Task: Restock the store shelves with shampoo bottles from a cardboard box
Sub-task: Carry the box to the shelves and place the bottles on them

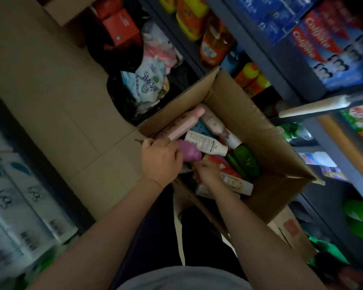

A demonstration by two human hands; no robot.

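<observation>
Shampoo bottles lie mixed in the open cardboard box (266,130), which stands on the floor (50,101) beside the store shelves (260,49). The left hand (160,162) has its fingers curled around a pink bottle (187,123) at the box edge, just beside a purple bottle (190,153). The right hand (208,173) reaches inside the box; it seems to grip something, but I cannot tell what.

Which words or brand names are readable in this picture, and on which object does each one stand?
"Colgate": on the red and blue toothpaste boxes on the shelf, printed at least twice.
Chinese characters on the white packet in the black bag: too blurred to read.
White bottle label in the cardboard box: too small.
Print on the white packs at left: blurred.
</observation>
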